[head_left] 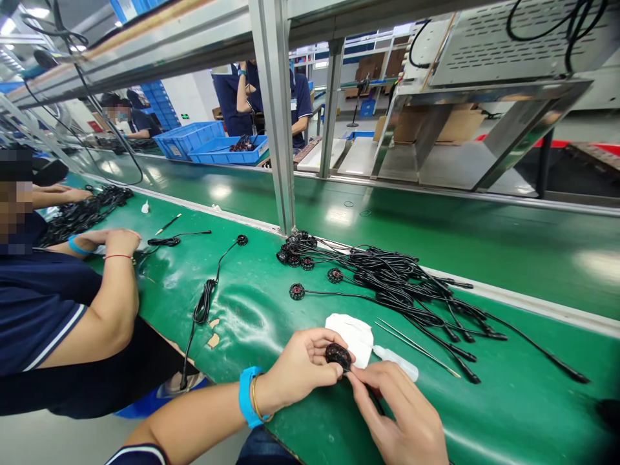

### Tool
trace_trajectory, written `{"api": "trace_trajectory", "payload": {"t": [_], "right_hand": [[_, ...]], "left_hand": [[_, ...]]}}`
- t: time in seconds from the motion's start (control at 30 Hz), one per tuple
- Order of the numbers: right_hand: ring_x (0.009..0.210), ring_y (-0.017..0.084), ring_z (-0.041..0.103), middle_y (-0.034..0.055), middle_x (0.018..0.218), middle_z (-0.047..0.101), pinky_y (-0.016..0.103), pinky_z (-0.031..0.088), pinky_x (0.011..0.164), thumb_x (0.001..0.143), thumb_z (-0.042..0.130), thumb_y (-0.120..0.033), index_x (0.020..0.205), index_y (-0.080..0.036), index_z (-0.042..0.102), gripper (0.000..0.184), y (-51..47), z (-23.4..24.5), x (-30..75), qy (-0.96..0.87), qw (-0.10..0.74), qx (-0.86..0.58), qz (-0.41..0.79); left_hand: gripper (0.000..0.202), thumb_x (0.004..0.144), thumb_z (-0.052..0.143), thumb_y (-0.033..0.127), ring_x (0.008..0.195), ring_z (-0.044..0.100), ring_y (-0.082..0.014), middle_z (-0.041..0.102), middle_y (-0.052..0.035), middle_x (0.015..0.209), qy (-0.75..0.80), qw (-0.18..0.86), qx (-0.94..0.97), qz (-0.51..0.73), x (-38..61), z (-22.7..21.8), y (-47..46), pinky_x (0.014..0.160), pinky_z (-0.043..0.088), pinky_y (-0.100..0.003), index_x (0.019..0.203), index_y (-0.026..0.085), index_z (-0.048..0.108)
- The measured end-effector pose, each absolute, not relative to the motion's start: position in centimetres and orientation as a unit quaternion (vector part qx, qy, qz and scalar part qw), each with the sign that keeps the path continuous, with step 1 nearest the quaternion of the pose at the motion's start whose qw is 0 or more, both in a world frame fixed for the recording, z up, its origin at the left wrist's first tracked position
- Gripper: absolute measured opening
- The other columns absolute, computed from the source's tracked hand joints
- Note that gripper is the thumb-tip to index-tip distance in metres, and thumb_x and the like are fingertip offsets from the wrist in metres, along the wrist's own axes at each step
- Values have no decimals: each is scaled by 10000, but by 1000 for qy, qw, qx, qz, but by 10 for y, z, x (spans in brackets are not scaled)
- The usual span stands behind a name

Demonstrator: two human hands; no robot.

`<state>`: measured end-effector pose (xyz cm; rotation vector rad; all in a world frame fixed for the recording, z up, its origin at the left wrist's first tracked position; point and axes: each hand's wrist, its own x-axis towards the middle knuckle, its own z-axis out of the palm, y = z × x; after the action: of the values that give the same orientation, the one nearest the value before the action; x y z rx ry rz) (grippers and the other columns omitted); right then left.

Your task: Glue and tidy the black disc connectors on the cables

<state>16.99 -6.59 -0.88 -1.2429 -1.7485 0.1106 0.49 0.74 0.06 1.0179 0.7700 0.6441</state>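
Between the fingers and thumb of my left hand [303, 365] is a small round black part [338, 355] with a cable. My right hand [397, 410] pinches at the edge of this part, where the cable seems to join it; its fingertips are pressed together and partly hide the spot. Just behind my hands lie a white cloth or tissue [353, 332], a small translucent bottle [397, 363] and a pair of thin metal tweezers or rods [421, 349]. Farther back, a heap of black cables [387, 274] with similar round ends [297, 291] spreads over the green mat.
A co-worker [62, 303] sits close on my left, arms on the bench. One coiled cable [203, 303] lies between us, beside torn tan scraps [214, 339]. A metal post [278, 116] rises at the bench's back edge, before a green conveyor belt [436, 232]. Blue bins [227, 152] stand beyond.
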Motion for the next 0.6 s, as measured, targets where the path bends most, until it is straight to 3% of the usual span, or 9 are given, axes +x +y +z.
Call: {"api": "trace_trajectory", "payload": {"t": [0.23, 0.4, 0.6], "right_hand": [[670, 120, 592, 13, 780, 608, 244, 493, 629, 883, 631, -104, 935, -203, 597, 117, -67, -8, 167, -700, 497, -509, 62], [597, 102, 529, -20, 704, 556, 220, 447, 543, 898, 628, -148, 843, -213, 580, 98, -67, -8, 170, -674, 503, -527, 121], [590, 104, 527, -27, 671, 561, 209, 455, 534, 923, 604, -216, 754, -217, 555, 176, -65, -5, 163, -638, 501, -558, 174]], "left_hand": [[285, 711, 635, 37, 870, 700, -196, 753, -73, 922, 363, 687, 544, 317, 6, 8, 3, 801, 532, -278, 975, 134, 683], [291, 736, 650, 51, 899, 697, -214, 750, -76, 971, 375, 620, 600, 338, 5, 14, -2, 861, 547, -309, 1006, 134, 722], [367, 734, 807, 174, 976, 699, -237, 762, -89, 1026, 361, 679, 539, 342, 4, 12, 0, 921, 535, -338, 1093, 153, 735]]}}
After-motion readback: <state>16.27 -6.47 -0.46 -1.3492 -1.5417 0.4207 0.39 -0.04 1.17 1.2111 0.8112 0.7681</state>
